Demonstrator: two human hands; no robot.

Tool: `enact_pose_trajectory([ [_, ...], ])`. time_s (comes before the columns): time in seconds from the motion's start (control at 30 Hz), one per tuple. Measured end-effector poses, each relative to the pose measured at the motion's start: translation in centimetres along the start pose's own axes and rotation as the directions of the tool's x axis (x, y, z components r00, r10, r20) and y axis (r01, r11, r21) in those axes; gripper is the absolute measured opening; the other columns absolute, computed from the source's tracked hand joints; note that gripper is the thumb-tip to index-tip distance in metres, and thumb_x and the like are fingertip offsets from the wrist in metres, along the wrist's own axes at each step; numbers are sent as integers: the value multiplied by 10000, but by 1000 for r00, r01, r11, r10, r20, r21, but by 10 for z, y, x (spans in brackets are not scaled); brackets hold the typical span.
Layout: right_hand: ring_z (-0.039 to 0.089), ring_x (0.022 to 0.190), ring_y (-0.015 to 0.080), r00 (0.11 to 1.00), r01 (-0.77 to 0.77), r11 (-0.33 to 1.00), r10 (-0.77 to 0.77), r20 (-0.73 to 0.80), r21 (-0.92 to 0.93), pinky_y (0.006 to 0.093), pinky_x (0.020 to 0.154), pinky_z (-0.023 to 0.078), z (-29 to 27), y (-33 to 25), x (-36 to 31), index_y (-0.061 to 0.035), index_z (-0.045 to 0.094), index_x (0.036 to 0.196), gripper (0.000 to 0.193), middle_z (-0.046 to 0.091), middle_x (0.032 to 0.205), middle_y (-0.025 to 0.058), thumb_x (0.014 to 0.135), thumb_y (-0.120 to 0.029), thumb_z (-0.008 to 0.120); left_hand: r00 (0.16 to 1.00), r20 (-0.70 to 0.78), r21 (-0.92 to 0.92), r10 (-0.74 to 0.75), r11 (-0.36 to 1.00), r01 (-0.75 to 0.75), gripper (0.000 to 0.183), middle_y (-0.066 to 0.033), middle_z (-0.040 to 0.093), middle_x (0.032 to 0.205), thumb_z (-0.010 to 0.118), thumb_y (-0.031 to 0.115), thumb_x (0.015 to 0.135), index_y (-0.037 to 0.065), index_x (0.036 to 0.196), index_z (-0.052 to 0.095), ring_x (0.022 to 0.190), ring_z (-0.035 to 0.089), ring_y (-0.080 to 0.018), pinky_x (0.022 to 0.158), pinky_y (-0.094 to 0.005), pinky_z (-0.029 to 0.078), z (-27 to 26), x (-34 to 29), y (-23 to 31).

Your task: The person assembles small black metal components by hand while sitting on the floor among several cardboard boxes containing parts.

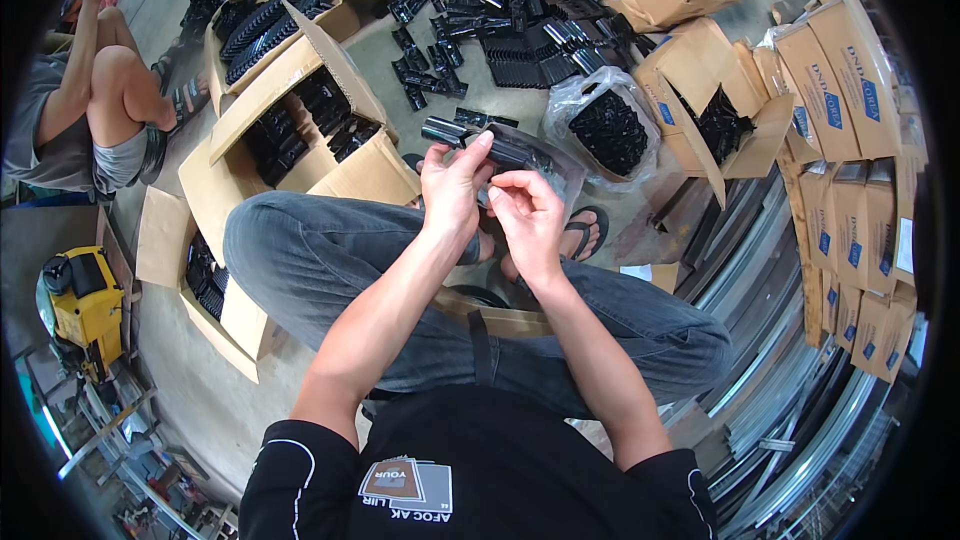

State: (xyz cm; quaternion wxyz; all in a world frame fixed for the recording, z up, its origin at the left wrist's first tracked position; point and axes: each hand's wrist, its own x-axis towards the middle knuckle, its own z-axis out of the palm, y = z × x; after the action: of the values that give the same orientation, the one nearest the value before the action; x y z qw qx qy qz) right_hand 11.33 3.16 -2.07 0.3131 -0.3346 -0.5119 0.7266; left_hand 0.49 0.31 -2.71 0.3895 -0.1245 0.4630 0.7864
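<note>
My left hand is closed around a glossy black elongated part, its thumb lying along the top. The part points up and to the left, in front of my knees. Close beside it, my right hand has its thumb and fingers pinched together; whatever lies between them is too small to make out. Beyond the right hand, a clear plastic bag with dark contents hangs or lies near my feet. Another black part shows on the floor just past my left hand.
Cardboard boxes of black parts stand at the left and right. A large heap of black parts covers the floor ahead, with a filled plastic bag nearby. Long metal bars lie at right. Another person sits far left.
</note>
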Motion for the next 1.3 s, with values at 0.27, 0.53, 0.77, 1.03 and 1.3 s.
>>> enact_pose_trajectory([
  [0.27, 653, 773, 173, 951, -247, 706, 310, 25, 664, 298, 696, 540, 2, 16, -1, 5, 646, 1022, 114, 676, 866, 85, 917, 23, 607, 992, 127, -18, -24, 999, 26, 333, -87, 639, 971, 749, 70, 884, 83, 1073, 474, 858, 651, -169, 765, -313, 553, -1, 0, 2],
  [0.53, 651, 784, 151, 934, -306, 564, 335, 126, 767, 297, 697, 545, -3, 11, 2, 0, 663, 1092, 169, 692, 937, 68, 929, -6, 620, 970, 242, 170, -26, 985, -16, 324, -80, 686, 896, 717, 89, 910, 76, 1138, 486, 590, 595, -93, 456, -205, 481, 2, -5, 7],
  [0.77, 644, 827, 153, 931, -289, 406, 328, 157, 867, 277, 741, 543, 0, 9, 0, 2, 621, 1160, 211, 668, 1005, 84, 954, -23, 585, 950, 312, 109, -20, 994, -15, 257, -72, 688, 887, 698, 107, 927, 63, 1122, 537, 563, 577, -70, 437, -194, 479, 3, -6, 9],
  [1.03, 618, 842, 154, 942, -274, 356, 287, 175, 893, 274, 756, 532, -1, 12, -3, 4, 595, 1208, 241, 644, 1015, 91, 971, -27, 566, 937, 346, 137, -37, 990, -12, 282, -119, 699, 944, 694, 85, 921, 35, 1148, 534, 555, 588, -90, 435, -195, 489, 3, -6, 8],
  [1.3, 607, 818, 162, 921, -258, 229, 351, 168, 939, 271, 726, 525, 2, 1, -6, 13, 604, 1207, 229, 653, 1014, 88, 993, -42, 542, 900, 427, 162, 87, 972, -171, 392, -184, 688, 1078, 692, -20, 883, 30, 1217, 494, 670, 650, -120, 489, -191, 518, 18, -21, 11],
])
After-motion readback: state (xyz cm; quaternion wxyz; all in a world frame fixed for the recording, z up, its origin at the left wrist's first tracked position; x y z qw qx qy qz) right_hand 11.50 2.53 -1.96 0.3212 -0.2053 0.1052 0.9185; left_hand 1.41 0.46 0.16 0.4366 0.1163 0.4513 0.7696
